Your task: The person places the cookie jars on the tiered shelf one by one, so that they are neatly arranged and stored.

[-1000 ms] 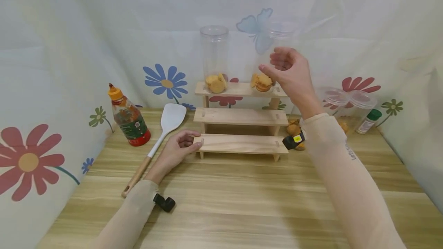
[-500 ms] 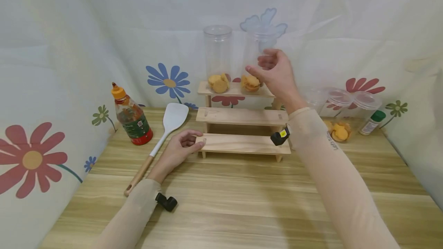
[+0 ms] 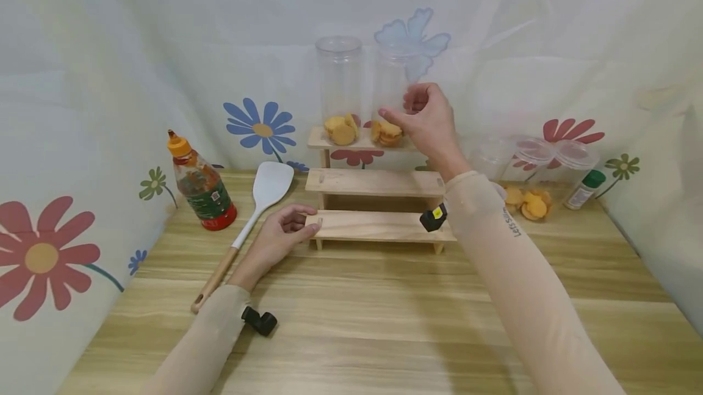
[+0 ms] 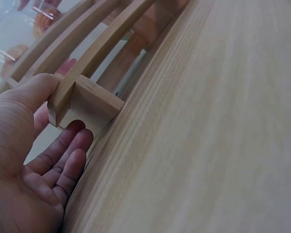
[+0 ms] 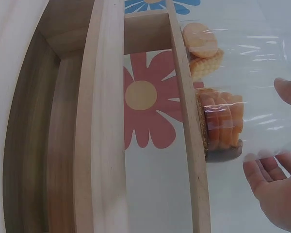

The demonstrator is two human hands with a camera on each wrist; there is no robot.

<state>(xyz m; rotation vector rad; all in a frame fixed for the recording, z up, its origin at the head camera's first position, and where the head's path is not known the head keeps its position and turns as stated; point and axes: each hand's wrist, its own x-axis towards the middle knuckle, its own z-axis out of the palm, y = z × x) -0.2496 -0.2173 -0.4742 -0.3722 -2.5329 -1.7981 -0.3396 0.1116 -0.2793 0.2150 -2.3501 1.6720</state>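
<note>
My left hand (image 3: 282,231) grips the left end of the lowest step of a three-tier wooden shelf (image 3: 379,224), thumb on the board. In the left wrist view, this hand's lower fingers (image 4: 70,165) curl loosely beside the shelf's leg (image 4: 99,102). A tall clear jar (image 3: 389,96) with cookies at its bottom stands upright on the top step. My right hand (image 3: 428,120) holds it from the right, its thumb in front and fingers at the far side. Left of it on the same step is a similar jar (image 3: 339,90) with cookies (image 3: 342,129).
A sauce bottle (image 3: 203,190) and a white spatula (image 3: 271,184) with a wooden handle are on the table (image 3: 351,315) at left. Several clear jars (image 3: 533,166) with cookies and a green-capped small bottle (image 3: 584,190) stand right of the shelf, partly behind my right arm.
My right hand has moved the jar left along the top step, closer to the other jar. My left hand keeps its place on the lowest step.
</note>
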